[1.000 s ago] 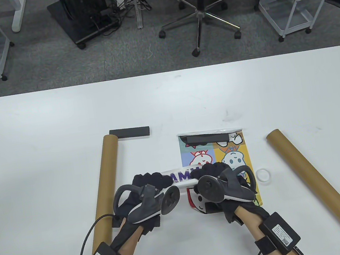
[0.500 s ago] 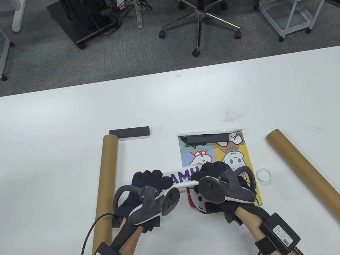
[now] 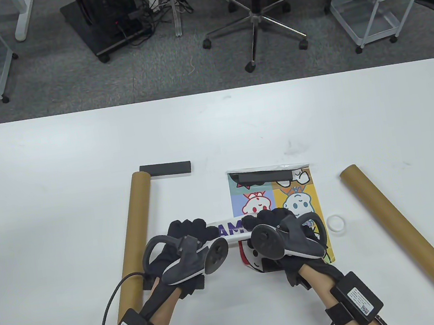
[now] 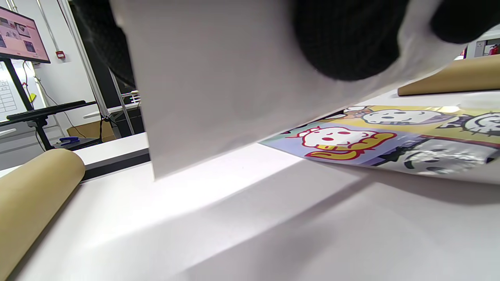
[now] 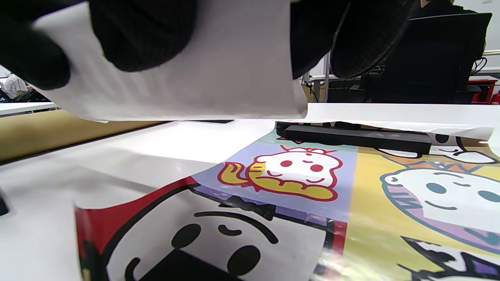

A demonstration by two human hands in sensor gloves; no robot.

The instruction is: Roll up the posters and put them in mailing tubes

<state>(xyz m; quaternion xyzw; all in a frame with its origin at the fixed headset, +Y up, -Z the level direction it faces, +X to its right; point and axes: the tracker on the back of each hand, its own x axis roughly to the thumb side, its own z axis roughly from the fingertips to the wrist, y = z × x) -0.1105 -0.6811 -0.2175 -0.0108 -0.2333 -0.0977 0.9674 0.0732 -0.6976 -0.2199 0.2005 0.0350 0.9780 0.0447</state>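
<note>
Hands meet low at the middle of the counter [image 3: 212, 130], at about 6 o'clock from its centre, both gripping one rolled poster [image 3: 230, 229] between them. The left hand [image 3: 185, 252] comes in from 7 o'clock with its wrist angled toward 1 o'clock; its gloved fingers [image 3: 188, 228] curl over the roll's left end, and the tracker sits on the back of the hand. The right hand [image 3: 289, 237] enters from 5 o'clock, leaning toward 11 o'clock, and its fingers [image 3: 268, 216] wrap over the roll's right end. In the left wrist view a dark fingertip [image 4: 343, 43] presses on the white back of the paper [image 4: 218, 86], which hangs clear above the counter. In the right wrist view several fingers [image 5: 144, 31] clamp the same white sheet from above.

Under the right hand lies a flat cartoon poster [image 3: 291, 196], stretching toward 12 o'clock, with a black bar [image 3: 264, 176] lying across its far edge. A second black bar [image 3: 166, 169] lies at 11 o'clock from the hands, just beside the top end of the left mailing tube [image 3: 135, 240], which runs along the left hand's outer side. The right mailing tube [image 3: 412, 239] lies well apart at 3 o'clock, slanting toward the near right corner. A white ring [image 3: 337, 224] sits between the flat poster and that tube.
</note>
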